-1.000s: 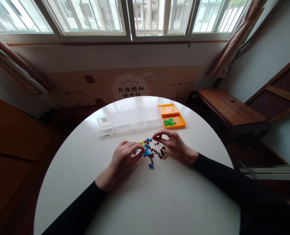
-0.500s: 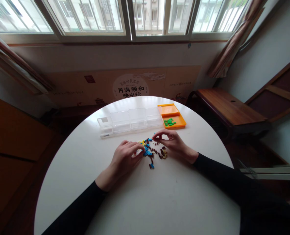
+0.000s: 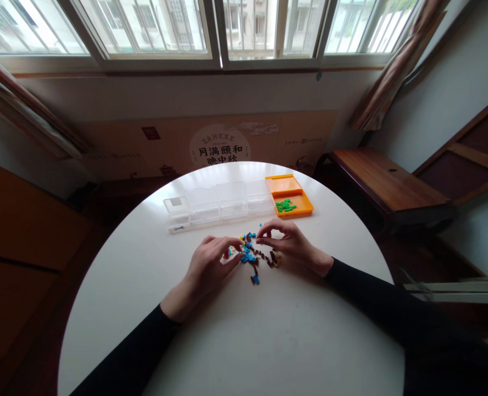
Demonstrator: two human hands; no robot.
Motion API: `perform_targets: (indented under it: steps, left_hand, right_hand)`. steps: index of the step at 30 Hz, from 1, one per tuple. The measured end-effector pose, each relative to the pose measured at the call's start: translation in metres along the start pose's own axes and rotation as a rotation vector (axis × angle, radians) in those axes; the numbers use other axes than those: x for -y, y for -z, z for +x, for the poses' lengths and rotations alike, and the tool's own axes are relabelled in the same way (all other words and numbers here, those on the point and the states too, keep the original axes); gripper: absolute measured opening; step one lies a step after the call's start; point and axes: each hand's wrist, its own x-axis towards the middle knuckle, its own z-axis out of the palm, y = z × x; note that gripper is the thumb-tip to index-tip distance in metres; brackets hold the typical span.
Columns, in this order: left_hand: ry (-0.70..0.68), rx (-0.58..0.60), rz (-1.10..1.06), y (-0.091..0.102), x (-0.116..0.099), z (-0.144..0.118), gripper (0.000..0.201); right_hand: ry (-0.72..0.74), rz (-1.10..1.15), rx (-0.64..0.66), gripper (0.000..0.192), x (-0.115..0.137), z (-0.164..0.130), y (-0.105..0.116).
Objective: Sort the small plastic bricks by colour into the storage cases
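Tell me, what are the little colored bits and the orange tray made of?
The little colored bits look like hard plastic: bright, even colors and blocky shapes. The orange tray also seems plastic, smooth and slightly glossy, with thin molded walls.

long black sleeves reach both wrists; left hand (image 3: 208, 268) and right hand (image 3: 292, 247) bare.
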Motion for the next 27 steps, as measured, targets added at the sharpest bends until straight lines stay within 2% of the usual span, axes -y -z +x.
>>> perform_targets:
  steps: [10, 19, 27]
  left_hand:
    - [-0.048, 0.016, 0.008, 0.003, -0.001, 0.005, 0.002]
    - [0.169, -0.085, -0.181, -0.003, -0.013, 0.004, 0.007]
    - [0.181, -0.042, -0.321, -0.003, -0.015, 0.008, 0.011]
  right_hand:
    - [0.129, -0.070, 0.078, 0.009, 0.005, 0.002, -0.006]
    - [0.146, -0.097, 0.102, 0.001, 0.006, 0.002, -0.006]
    - [0.119, -0.082, 0.091, 0.010, 0.006, 0.001, -0.007]
